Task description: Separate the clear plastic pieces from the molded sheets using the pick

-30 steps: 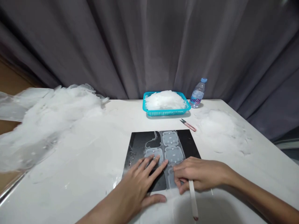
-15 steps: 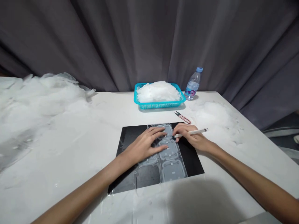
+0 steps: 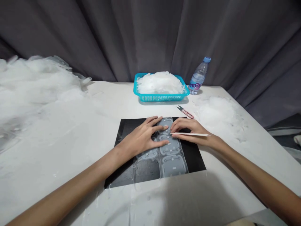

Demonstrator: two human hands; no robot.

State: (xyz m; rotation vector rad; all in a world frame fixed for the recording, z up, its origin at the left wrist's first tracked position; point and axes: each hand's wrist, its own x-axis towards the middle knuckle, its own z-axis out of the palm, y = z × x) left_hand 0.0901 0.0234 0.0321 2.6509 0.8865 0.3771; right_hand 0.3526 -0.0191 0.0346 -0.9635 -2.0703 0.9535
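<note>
A clear moulded plastic sheet (image 3: 174,165) with rounded rectangular shapes lies on a black mat (image 3: 197,160); one shape at the lower left is an open hole. My left hand (image 3: 147,135) rests on the sheet with fingers spread, pressing it down. In my right hand (image 3: 191,128) is a slim white pen-like craft knife (image 3: 191,134), pinched near its thin tip. That tip points left, at the gap between the top and second shapes of the right column. My right fingers cover part of the sheet's edge.
Behind the mat lie pink-handled thread snips (image 3: 185,112). A blue basket (image 3: 163,98) full of white translucent pieces stands at the back, beside a water bottle (image 3: 198,78). Translucent plastic is heaped at left (image 3: 39,81); a smaller white pile (image 3: 219,114) lies at right.
The view has shifted, so the table items appear higher. My right hand has tilted the craft knife flatter and drawn its tip slightly left. My left hand stays on the sheet, fingers spread wider.
</note>
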